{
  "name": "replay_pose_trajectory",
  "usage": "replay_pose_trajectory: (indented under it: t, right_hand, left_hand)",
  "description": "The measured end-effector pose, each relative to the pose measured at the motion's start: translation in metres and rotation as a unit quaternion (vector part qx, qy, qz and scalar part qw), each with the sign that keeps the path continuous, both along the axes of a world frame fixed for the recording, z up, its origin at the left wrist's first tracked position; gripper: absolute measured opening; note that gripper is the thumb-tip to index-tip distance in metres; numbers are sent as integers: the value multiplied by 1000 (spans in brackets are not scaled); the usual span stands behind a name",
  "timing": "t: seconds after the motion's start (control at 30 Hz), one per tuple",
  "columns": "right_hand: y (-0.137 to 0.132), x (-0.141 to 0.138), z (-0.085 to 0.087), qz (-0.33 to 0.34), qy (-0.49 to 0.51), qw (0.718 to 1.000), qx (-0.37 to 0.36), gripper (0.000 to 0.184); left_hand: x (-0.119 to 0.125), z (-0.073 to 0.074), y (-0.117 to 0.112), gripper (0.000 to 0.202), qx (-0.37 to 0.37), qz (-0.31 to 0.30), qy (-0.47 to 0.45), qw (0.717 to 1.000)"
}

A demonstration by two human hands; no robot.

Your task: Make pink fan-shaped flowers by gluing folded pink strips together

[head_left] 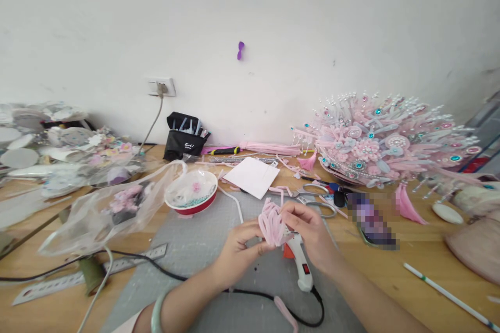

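Looped pink pipe cleaners (272, 225) form a rounded, petal-like bundle above the grey cutting mat (203, 250). My left hand (242, 247) grips the bundle from the left, thumb beneath it. On the other side, my right hand (307, 229) pinches its upper right edge, where a bent strand sticks up. What exactly lies between the right fingertips is hidden. Just below my right hand, a white glue gun (301, 265) with a red switch lies on the mat, its front end partly covered. A loose pink pipe cleaner (285, 313) rests near the front edge of the view.
A red-rimmed bowl of beads (191, 210), a white card (252, 177) and scissors (318, 199) lie beyond my hands. To the right are a phone (371, 218) and a large beaded pink headdress (375, 140). A black cord (172, 273) crosses the mat; a metal ruler (136, 260) lies left.
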State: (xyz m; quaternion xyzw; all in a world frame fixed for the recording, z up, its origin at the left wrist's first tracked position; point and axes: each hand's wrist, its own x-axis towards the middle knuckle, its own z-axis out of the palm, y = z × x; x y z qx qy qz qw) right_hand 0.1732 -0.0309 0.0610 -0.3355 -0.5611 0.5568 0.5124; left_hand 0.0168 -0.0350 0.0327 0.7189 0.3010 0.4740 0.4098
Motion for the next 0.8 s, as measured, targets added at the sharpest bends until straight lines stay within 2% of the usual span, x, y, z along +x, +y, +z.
replay_pose_trajectory:
  t: [0.2, 0.47, 0.8]
  right_hand:
    - [1, -3, -3, 1, 28, 999, -22, 21]
    - [-3, -9, -7, -56, -6, 998, -34, 23]
    - [-3, -10, -14, -98, -41, 994, -16, 25]
  left_hand:
    - [0, -3, 1, 24, -9, 19, -32, 999]
    - [1, -9, 0, 29, -41, 54, -36, 997]
    - [0, -6, 1, 28, -43, 34, -30, 998]
